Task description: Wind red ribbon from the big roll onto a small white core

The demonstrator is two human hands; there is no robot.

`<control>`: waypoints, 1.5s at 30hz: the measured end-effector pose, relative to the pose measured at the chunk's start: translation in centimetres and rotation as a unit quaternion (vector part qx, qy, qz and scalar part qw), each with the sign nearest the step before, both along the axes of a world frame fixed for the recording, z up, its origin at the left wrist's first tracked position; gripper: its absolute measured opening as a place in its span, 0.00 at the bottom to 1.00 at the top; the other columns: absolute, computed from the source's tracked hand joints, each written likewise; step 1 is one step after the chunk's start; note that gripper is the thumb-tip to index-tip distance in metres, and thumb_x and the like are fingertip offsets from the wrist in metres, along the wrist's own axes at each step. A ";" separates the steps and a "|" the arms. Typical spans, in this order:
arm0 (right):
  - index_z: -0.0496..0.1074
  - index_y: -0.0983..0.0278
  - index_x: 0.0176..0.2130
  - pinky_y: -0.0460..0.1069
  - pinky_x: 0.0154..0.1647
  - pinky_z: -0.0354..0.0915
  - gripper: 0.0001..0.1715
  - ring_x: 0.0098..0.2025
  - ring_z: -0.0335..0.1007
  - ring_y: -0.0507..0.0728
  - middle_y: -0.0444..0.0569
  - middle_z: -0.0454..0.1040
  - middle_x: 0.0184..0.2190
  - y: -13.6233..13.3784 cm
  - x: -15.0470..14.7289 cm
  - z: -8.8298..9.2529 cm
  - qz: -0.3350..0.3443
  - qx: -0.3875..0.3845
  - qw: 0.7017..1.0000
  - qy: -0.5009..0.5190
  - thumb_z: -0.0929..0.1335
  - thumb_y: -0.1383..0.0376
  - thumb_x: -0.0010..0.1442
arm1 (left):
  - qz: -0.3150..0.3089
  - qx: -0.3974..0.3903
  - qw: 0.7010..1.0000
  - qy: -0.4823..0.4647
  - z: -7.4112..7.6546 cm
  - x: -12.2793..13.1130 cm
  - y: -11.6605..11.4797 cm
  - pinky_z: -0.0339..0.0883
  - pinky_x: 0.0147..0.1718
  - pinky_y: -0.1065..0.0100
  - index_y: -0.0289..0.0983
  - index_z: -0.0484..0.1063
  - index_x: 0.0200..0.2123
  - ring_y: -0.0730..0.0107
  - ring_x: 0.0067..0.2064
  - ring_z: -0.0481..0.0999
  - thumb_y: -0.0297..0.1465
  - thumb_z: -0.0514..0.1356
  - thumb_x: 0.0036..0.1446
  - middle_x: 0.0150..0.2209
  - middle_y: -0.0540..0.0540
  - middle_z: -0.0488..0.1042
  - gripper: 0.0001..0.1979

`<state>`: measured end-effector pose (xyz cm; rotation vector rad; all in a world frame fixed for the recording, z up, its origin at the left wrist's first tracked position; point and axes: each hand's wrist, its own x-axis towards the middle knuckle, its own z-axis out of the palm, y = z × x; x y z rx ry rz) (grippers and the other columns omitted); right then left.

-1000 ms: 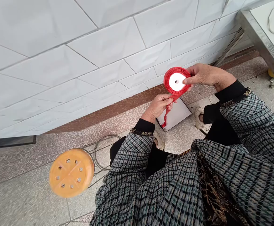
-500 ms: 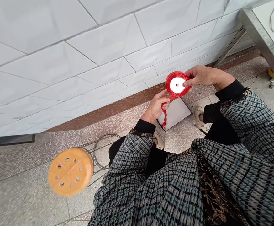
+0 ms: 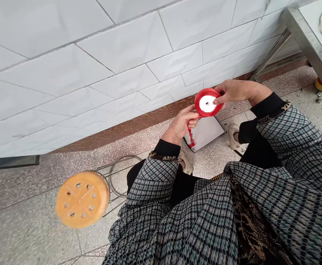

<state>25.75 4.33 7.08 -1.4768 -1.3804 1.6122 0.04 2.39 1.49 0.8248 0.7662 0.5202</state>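
A roll of red ribbon with a white core is held up in front of my knees by my right hand, thumb on the white face and fingers behind the rim. My left hand is closed on the ribbon strip where it leaves the roll, close against the roll's lower left edge. From the left fingers the loose strip hangs in crinkled folds. Its lower end shows against a white flat box or board with dark edges, which lies on the floor between my feet.
An orange round stool with holes in its seat and metal legs stands at the left. A white tiled wall runs across the front. A metal-framed table stands at the upper right, with small debris on the speckled floor below it.
The roll and my right hand have dropped slightly, and my left hand has shifted a little to the left. Both hands keep their hold.
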 end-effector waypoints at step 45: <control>0.78 0.63 0.35 0.49 0.35 0.81 0.12 0.25 0.75 0.52 0.42 0.71 0.18 -0.3 -2.1 -0.1 -0.072 -0.053 0.992 0.087 0.79 0.60 0.56 | 0.016 0.332 0.936 0.117 -1.8 1.0 -0.3 0.64 0.43 0.65 0.38 0.77 0.41 0.68 0.42 0.72 0.36 0.66 0.58 0.40 0.47 0.76 0.10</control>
